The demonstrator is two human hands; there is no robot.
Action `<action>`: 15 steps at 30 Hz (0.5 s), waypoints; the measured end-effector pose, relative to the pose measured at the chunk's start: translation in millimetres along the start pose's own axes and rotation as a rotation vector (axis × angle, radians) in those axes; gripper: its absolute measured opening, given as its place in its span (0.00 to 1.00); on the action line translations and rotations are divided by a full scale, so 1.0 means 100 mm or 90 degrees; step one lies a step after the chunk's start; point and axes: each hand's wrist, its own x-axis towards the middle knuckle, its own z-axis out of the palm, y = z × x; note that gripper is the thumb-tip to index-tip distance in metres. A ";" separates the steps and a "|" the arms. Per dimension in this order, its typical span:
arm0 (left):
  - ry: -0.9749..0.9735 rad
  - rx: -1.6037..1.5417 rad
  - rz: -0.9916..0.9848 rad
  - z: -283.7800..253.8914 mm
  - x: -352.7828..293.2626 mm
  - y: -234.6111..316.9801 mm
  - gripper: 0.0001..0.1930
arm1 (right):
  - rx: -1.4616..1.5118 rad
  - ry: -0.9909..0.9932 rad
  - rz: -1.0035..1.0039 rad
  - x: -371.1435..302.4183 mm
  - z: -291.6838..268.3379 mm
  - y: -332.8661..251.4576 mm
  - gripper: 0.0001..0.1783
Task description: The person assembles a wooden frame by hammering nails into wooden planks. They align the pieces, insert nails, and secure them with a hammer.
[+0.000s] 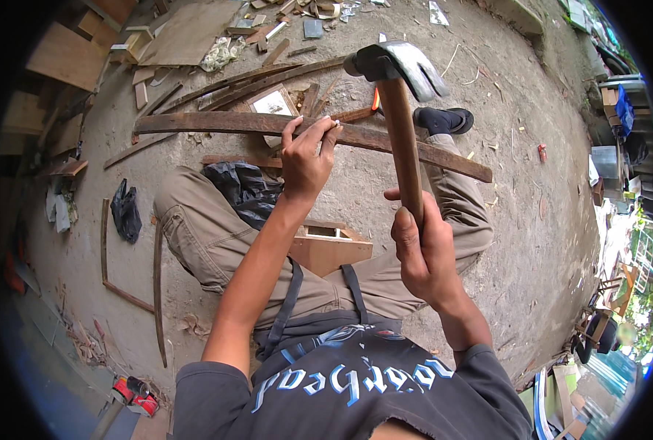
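Observation:
My right hand (423, 246) grips a claw hammer (403, 139) by its wooden handle, with the metal head raised at the top. Beyond my lap a long, dark wooden strip (216, 122) runs from left to right, its right end near my shin. My left hand (308, 165) is at the middle of that strip. Its thumb and fingers are pinched together at the wood, and whatever sits between the tips is too small to make out. From this view the hammer handle passes in front of the strip's right half.
A wooden box-like piece (326, 253) sits between my legs, beside a black plastic bag (246, 192). More wooden strips (253, 86) lie beyond on the dirt floor. Another black bag (126, 211) is at left, and a red-and-black power tool (136, 396) lies at lower left.

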 end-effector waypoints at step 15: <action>-0.439 0.155 0.180 -0.42 0.64 -0.30 0.28 | 0.024 0.123 0.170 0.32 0.13 1.11 0.17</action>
